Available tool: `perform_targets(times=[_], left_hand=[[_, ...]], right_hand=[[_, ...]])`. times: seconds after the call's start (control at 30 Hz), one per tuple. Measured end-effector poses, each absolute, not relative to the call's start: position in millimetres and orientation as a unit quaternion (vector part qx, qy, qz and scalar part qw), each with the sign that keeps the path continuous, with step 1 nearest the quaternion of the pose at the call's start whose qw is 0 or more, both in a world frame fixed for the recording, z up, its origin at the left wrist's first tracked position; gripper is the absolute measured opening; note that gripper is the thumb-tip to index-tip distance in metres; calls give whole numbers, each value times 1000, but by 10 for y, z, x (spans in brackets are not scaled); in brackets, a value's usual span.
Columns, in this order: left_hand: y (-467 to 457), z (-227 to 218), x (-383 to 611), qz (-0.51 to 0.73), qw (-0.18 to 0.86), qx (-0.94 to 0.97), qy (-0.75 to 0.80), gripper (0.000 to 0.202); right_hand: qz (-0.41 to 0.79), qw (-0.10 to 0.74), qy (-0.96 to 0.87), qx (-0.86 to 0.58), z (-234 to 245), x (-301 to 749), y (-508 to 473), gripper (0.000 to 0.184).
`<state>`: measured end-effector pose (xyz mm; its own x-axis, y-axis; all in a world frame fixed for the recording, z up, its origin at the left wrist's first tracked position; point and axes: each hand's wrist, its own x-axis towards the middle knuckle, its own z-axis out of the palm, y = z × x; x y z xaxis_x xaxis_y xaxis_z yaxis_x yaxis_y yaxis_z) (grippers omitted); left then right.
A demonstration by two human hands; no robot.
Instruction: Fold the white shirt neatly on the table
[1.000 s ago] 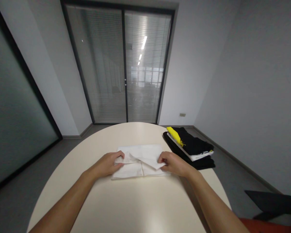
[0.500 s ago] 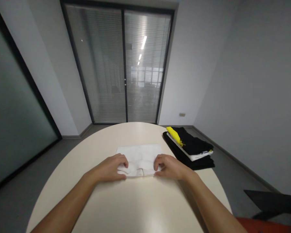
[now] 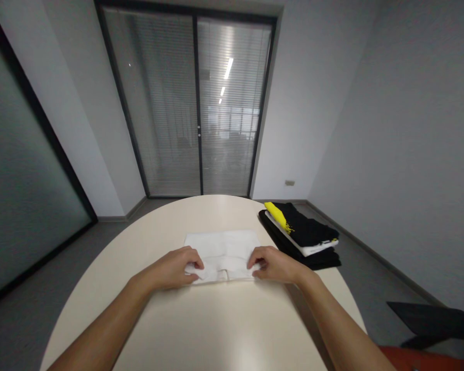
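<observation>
A folded white cloth garment [image 3: 224, 247] lies flat in the middle of the round table, its near edge turned up in a wrinkled band. Its exact kind cannot be made out. My left hand [image 3: 180, 267] pinches the near left corner between thumb and fingers. At the near right corner, my right hand [image 3: 272, 264] grips the cloth the same way, fingers curled on top. A small crease stands up midway along the near edge, between the two hands.
On the right side of the pale round table [image 3: 216, 324] sits a stack of folded clothes [image 3: 301, 232] in black, white and yellow. A black and red chair [image 3: 433, 330] stands at the lower right. Beyond the table is a glass door with blinds [image 3: 201, 113].
Both thumbs have closed inward onto the cloth's near corners. The near edge is slightly rearranged between them; the clothes stack has not moved.
</observation>
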<state>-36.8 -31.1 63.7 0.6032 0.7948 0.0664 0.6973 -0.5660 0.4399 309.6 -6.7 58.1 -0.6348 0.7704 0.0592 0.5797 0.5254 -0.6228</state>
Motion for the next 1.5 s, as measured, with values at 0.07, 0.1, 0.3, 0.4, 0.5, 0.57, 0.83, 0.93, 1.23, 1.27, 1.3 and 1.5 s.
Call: perform_targets(times=[0.07, 0.1, 0.3, 0.4, 0.5, 0.57, 0.83, 0.93, 1.23, 1.27, 1.3, 1.5], left_hand=[[-318, 658, -356, 138, 181, 879, 419, 16], [-321, 671, -350, 143, 178, 881, 414, 14], [-330, 689, -328, 168, 178, 875, 417, 15], [-335, 662, -328, 148, 197, 878, 410, 13], [-338, 649, -334, 138, 211, 885, 391, 14], [-342, 650, -338, 133, 217, 890, 378, 15], [-391, 690, -253, 117, 209, 889, 391, 13], [-387, 651, -180, 138, 178, 873, 433, 27], [-351, 294, -102, 70, 75, 878, 468, 62], [-363, 293, -94, 51, 85, 875, 475, 62], [-377, 299, -83, 37, 94, 873, 477, 61], [-478, 386, -9, 21, 104, 866, 489, 62]], right_hand=[[300, 179, -850, -395, 569, 3105, -61, 19], [310, 184, -844, -398, 560, 3111, -55, 17], [321, 199, -834, -403, 552, 3119, -35, 23], [298, 183, -858, -377, 603, 3098, -53, 23], [300, 184, -867, -353, 636, 3094, -68, 10], [315, 192, -858, -357, 631, 3104, -74, 8], [158, 135, -895, -394, 738, 2936, -197, 30], [87, 191, -894, -395, 729, 2736, -276, 34], [177, 64, -886, -424, 411, 2541, -320, 67], [187, 58, -885, -422, 425, 2563, -316, 68], [196, 54, -885, -419, 444, 2586, -311, 70], [161, 129, -889, -409, 555, 2570, -298, 56]])
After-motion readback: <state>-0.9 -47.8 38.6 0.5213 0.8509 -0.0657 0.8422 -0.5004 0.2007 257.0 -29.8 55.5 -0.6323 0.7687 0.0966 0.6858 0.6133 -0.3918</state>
